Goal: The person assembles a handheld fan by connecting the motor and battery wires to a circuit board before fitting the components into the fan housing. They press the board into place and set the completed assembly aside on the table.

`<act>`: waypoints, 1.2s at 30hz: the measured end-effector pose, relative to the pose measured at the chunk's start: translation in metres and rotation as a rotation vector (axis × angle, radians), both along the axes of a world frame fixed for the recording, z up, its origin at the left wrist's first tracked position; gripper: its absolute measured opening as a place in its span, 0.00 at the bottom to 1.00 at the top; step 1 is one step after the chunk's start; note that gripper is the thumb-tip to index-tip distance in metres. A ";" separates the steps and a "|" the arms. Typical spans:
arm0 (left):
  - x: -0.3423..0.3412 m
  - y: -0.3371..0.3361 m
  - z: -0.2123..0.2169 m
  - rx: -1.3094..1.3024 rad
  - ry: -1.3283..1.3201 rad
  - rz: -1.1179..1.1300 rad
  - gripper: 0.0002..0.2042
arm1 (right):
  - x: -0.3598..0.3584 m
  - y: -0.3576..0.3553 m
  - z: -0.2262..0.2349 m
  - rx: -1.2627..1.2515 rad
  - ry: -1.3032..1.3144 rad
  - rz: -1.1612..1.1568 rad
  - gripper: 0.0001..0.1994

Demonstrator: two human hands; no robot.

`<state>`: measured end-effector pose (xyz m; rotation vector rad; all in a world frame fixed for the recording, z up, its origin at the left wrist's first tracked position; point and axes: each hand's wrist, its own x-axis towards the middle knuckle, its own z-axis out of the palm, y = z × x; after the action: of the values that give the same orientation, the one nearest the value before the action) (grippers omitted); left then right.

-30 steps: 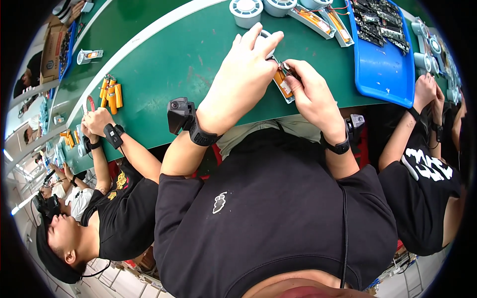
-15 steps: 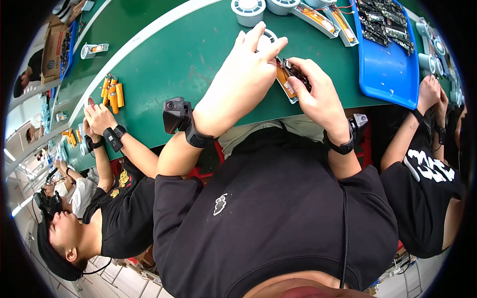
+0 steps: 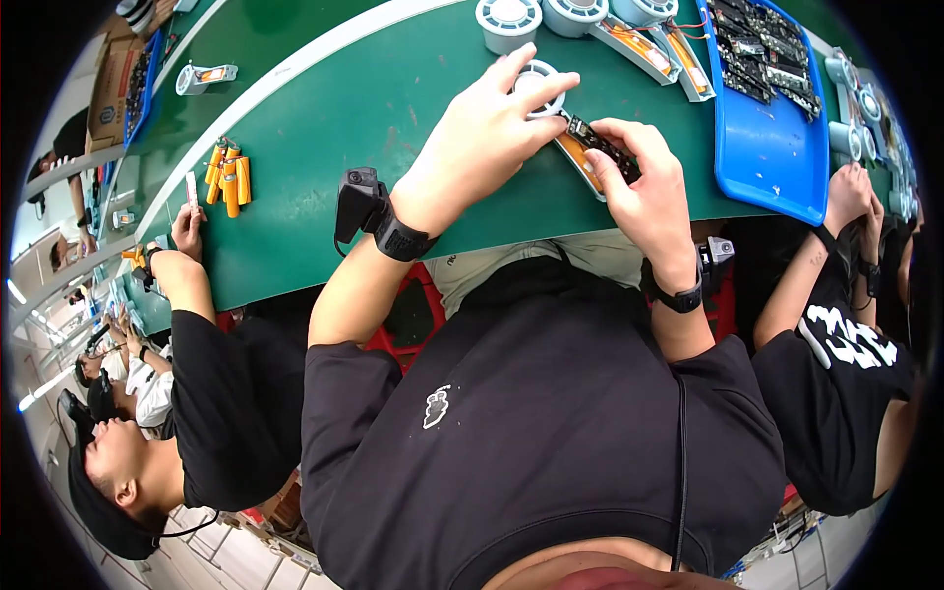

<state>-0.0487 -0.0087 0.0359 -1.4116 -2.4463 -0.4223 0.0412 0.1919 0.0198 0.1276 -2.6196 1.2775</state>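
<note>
My left hand (image 3: 482, 147) grips the round head of a light-blue handheld fan housing (image 3: 540, 83), its fingers spread over the ring and part of the rim hidden. From that head the open handle runs down to the right, with an orange battery cell (image 3: 582, 162) lying in it. A narrow black circuit board (image 3: 605, 144) is pinched between the thumb and fingers of my right hand (image 3: 644, 182). The board slants above the handle, its upper end close to the ring. Whether it touches the housing I cannot tell.
Beyond my hands stand several similar housings (image 3: 508, 24) with wires. A blue tray (image 3: 772, 162) at right holds many circuit boards (image 3: 762, 49). Orange battery cells (image 3: 228, 177) lie at left, near a co-worker's hand (image 3: 187, 233). Another co-worker's hands (image 3: 854, 195) are at right.
The circuit board has been turned so that more of its length shows along the handle. My left hand keeps its grip on the head. The left co-worker's hands have shifted away from the orange cells.
</note>
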 end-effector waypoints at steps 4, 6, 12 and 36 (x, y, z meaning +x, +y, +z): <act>0.010 -0.002 -0.016 0.296 -0.131 0.001 0.06 | 0.000 0.006 0.007 0.004 -0.022 -0.016 0.16; 0.013 0.001 -0.022 0.342 -0.068 0.025 0.06 | -0.002 0.008 0.011 -0.010 -0.014 0.014 0.15; 0.016 0.001 -0.026 0.361 -0.015 -0.034 0.01 | 0.001 0.009 0.015 0.128 -0.081 0.038 0.17; 0.002 -0.007 0.060 0.033 -0.012 0.046 0.03 | -0.010 0.058 -0.034 -0.810 -0.230 0.280 0.16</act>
<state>-0.0470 -0.0162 0.0960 -1.3408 -2.4645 -0.4604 0.0308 0.2503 -0.0140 0.2188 -2.0705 2.4585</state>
